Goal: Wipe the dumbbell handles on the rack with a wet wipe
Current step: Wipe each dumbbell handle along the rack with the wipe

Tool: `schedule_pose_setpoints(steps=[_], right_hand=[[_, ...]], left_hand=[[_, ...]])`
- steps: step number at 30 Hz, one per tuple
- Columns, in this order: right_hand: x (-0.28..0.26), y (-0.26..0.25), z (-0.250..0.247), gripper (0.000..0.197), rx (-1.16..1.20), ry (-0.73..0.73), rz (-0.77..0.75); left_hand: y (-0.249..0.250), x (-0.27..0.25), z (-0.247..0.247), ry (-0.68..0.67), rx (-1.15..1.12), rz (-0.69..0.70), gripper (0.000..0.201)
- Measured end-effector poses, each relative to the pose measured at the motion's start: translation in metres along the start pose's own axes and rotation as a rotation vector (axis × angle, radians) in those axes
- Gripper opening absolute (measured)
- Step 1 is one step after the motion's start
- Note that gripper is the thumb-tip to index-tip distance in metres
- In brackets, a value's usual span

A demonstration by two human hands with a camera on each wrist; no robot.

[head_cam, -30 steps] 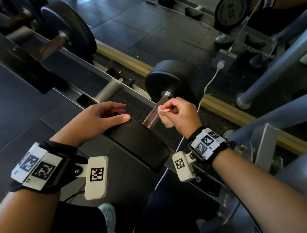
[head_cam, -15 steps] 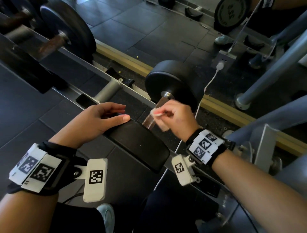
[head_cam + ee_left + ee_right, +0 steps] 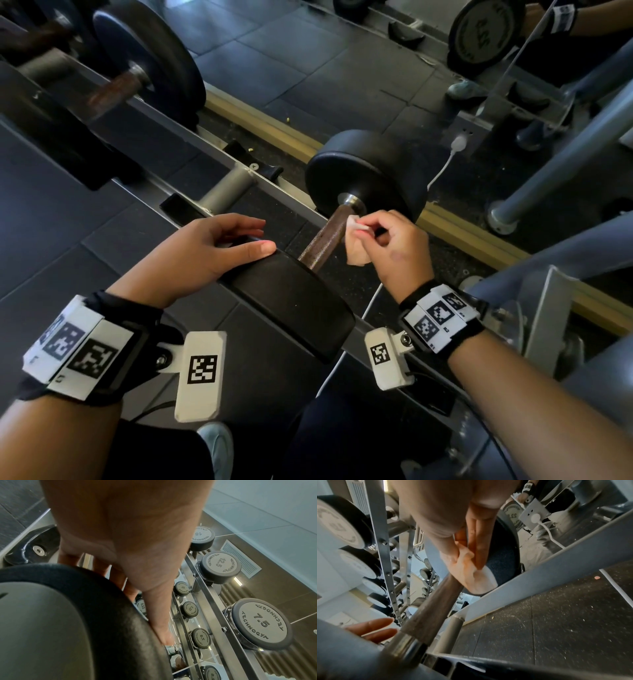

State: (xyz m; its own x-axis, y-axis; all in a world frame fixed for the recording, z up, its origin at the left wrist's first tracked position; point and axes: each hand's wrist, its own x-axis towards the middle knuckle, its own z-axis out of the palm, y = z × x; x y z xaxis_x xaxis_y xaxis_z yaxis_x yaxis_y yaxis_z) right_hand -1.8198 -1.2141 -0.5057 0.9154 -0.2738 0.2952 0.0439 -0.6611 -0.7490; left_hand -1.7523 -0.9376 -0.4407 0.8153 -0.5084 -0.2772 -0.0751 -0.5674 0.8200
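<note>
Head view: a dumbbell [image 3: 329, 246] lies across the rack rails [image 3: 219, 161]. The right hand [image 3: 394, 246] pinches a wet wipe [image 3: 356, 246] between thumb and fingertips, the wipe touching the far end of the knurled handle [image 3: 325, 240]. The left hand [image 3: 202, 250], fingers straight and relaxed, rests on the near weight head [image 3: 294, 305].

Handle [image 3: 322, 240] at frame centre is reachable from above; dumbbell heads [image 3: 363, 174] bound both ends, rack rail [image 3: 219, 154] crosses diagonally to its left.
</note>
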Motion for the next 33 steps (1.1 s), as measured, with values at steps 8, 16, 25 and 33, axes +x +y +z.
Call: schedule_pose_setpoints(steps=[8,16,25,33], right_hand=[[-0.003,0.003,0.002,0.005,-0.061,-0.026,0.199],[-0.003,-0.003,0.015,0.024,0.328,-0.063,0.456],[-0.043,-0.011,0.026,0.030,0.793,-0.165,0.514],[-0.028,-0.008,0.018,0.033,0.876,-0.038,0.491]], left_hand=[[-0.001,0.002,-0.001,0.001,0.013,0.000,0.068],[0.000,0.000,0.000,0.010,0.039,-0.007,0.071],[0.001,0.000,0.001,-0.003,0.031,-0.006,0.071],[-0.003,0.000,0.002,0.013,0.022,0.007,0.065]])
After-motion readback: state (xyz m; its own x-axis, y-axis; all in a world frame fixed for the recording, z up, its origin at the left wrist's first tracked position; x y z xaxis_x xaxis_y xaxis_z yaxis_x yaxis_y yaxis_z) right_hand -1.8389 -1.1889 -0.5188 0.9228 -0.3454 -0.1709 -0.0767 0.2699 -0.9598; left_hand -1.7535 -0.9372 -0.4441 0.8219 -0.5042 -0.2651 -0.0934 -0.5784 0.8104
